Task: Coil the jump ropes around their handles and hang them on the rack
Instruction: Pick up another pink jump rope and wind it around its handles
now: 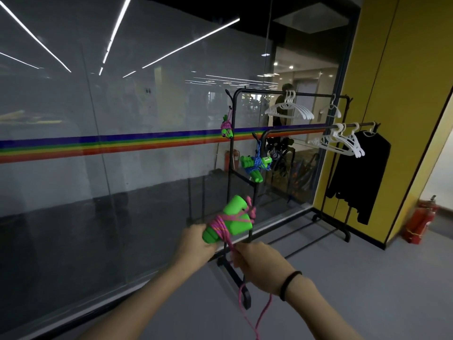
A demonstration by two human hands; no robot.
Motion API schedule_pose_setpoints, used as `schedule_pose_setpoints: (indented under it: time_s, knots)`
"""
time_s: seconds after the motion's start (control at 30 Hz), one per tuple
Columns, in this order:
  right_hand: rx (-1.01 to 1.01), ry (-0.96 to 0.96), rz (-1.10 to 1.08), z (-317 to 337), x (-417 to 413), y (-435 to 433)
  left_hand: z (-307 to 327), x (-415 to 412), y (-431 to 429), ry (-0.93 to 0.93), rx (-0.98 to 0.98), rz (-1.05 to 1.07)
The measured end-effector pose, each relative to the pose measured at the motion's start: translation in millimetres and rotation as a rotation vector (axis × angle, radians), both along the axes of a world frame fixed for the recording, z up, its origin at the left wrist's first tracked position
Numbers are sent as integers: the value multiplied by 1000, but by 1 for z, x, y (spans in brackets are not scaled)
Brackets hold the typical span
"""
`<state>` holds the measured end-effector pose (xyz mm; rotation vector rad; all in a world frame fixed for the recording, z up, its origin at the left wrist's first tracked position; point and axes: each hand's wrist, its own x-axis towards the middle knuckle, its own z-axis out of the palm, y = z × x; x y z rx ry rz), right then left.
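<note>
Left hand (196,244) grips green handles (236,212), right hand (259,263) pinches pink rope (221,224); rack (306,128) beyond holds hangers (289,110), black garment (360,177)

Three jump rope bundles (228,220), one black rack (299,129), one black garment (362,180)

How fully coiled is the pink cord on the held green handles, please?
Partly: pink cord wraps the bright green handles; a loose tail hangs below the right hand.

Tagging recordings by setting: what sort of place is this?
Likely a commercial interior, perhaps an office or gym, not a home: a glass wall with a rainbow stripe, a black garment rack holding white hangers, a red fire extinguisher on the floor.
</note>
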<state>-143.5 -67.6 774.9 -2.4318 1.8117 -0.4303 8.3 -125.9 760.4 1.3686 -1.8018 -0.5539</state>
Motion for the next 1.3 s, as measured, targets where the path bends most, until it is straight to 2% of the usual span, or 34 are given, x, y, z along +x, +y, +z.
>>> schedule_pose_setpoints:
  time_s: [0.1,0.17,0.23,0.4,0.5,0.63,0.73,0.9,1.0,1.13,1.2,1.3]
  knots:
    - [-116,171,119,8,3,-3,-4,-2,5,-644,-110,30]
    - [-139,189,167,16,-1,-13,-7,-3,9,-811,-140,-44]
    - [-84,67,204,25,-8,-25,-5,3,11,-830,-170,-164]
    - [203,-534,372,29,-10,-40,12,28,8,-765,-236,-411]
    - [315,-718,425,20,-9,-51,15,32,6,-716,-217,-490]
    - [461,-938,431,11,-14,-65,16,32,9,-445,-127,-571]
    - [538,-980,415,5,-27,-70,16,36,8,-374,-81,-564]
    - [704,-990,293,-17,-52,-73,22,49,1,-447,-54,-560]
    - [814,-958,285,-18,-63,-68,27,51,4,-471,-23,-588]
    - [887,-1041,304,-11,-85,-61,36,60,3,-432,101,-642]
    - [839,-1039,269,-14,-86,-58,42,58,10,-321,156,-667]
    - [777,-1013,224,-22,-65,-53,44,43,17,19,222,-594]
